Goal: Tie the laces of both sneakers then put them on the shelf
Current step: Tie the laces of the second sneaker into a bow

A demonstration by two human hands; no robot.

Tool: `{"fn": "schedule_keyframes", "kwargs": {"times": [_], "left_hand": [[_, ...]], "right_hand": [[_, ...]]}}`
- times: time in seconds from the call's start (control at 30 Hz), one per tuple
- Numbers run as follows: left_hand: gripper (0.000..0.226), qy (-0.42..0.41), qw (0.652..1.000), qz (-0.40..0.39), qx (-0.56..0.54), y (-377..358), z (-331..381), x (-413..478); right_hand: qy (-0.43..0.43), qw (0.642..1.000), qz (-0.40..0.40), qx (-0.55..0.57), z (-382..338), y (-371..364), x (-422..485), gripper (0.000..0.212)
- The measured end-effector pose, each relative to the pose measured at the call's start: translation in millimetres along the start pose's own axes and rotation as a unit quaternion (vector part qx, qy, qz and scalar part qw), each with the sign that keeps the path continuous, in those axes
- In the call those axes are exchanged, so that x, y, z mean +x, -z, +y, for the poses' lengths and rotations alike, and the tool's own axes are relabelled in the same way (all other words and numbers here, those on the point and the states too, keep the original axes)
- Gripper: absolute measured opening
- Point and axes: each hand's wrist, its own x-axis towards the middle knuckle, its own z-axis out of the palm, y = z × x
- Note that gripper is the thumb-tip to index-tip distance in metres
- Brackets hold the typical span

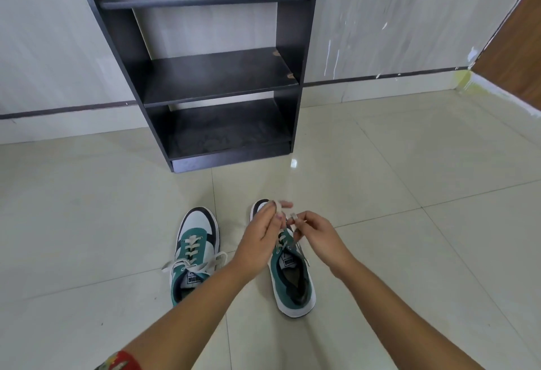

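Observation:
Two green, white and black sneakers stand side by side on the tiled floor, toes pointing away from me. The left sneaker (pixel 195 249) has loose cream laces spread to both sides. Over the right sneaker (pixel 292 281), my left hand (pixel 260 240) pinches one cream lace end (pixel 279 208), and my right hand (pixel 316 235) pinches the other lace end beside it. Both hands hover above the shoe's tongue and hide its front half. The black shelf unit (pixel 205 76) stands against the wall beyond the shoes.
The shelf unit has three open black boards, all bare. Glossy pale floor tiles (pixel 409 179) surround the shoes. A brown wooden door (pixel 515 56) is at the far right. A red patterned band (pixel 121 362) sits on my left forearm.

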Motion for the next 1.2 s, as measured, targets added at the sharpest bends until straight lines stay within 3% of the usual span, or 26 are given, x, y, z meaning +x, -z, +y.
{"fn": "schedule_keyframes", "kwargs": {"times": [0.13,0.23,0.37,0.47,0.53,0.6,0.7,0.83,0.9,1.0,1.03,1.13,1.2], "left_hand": [[0.025,-0.028,0.998,-0.051,0.022,17,28,23],[0.028,-0.091,0.979,-0.058,0.175,25,35,30],[0.020,-0.124,0.964,-0.023,0.233,25,25,26],[0.017,-0.125,0.960,0.036,0.248,22,20,22],[0.021,-0.093,0.945,0.060,0.309,19,19,21],[0.029,-0.022,0.935,0.063,0.349,17,23,24],[0.038,0.075,0.961,0.000,0.265,22,30,31],[0.048,0.116,0.980,-0.062,0.147,30,38,33],[0.046,0.122,0.986,-0.064,0.093,33,36,33],[0.038,0.117,0.990,-0.013,0.079,37,29,32],[0.040,0.114,0.989,0.016,0.090,38,26,30],[0.046,0.111,0.986,0.071,0.100,43,17,24],[0.047,0.109,0.988,0.071,0.085,45,10,16]], "right_hand": [[0.103,0.993,-0.045,-0.023,-43,18,-4,0.021],[0.128,0.990,-0.038,-0.037,-57,22,-8,0.018],[0.130,0.991,-0.029,-0.010,-54,20,-15,0.013],[0.173,0.979,-0.004,-0.105,-44,15,-22,0.011],[0.194,0.962,0.042,-0.187,-37,9,-23,0.009],[0.214,0.947,0.078,-0.225,-31,2,-23,0.020],[0.238,0.931,0.111,-0.255,-23,-9,-20,0.036],[0.230,0.936,0.114,-0.241,-19,-17,-16,0.042],[0.207,0.952,0.090,-0.209,-19,-18,-12,0.035],[0.176,0.968,0.087,-0.156,-23,-14,-12,0.006],[0.169,0.974,0.087,-0.124,-27,-11,-14,0.011],[0.095,0.986,0.103,0.094,-46,8,-11,0.021],[0.027,0.963,0.093,0.251,-52,29,0,0.022]]}}
